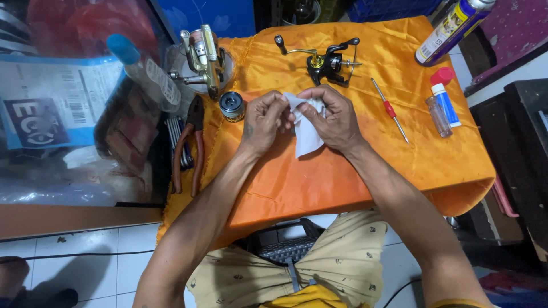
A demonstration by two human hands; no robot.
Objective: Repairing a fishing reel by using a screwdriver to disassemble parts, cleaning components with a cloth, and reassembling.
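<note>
My left hand and my right hand meet over the middle of an orange cloth, both pinching a white tissue that hangs down between them. Whatever small part sits inside the tissue is hidden by my fingers. Just beyond my hands lies a black and gold fishing reel with its handle folded out. A dark round spool stands left of my left hand. A red-handled screwdriver lies to the right of my right hand.
A second, gold reel rests on a dish at the back left. Red-handled pliers lie at the cloth's left edge. A spray can, a small clear bottle and a blue tube sit at the right. Plastic bags crowd the left.
</note>
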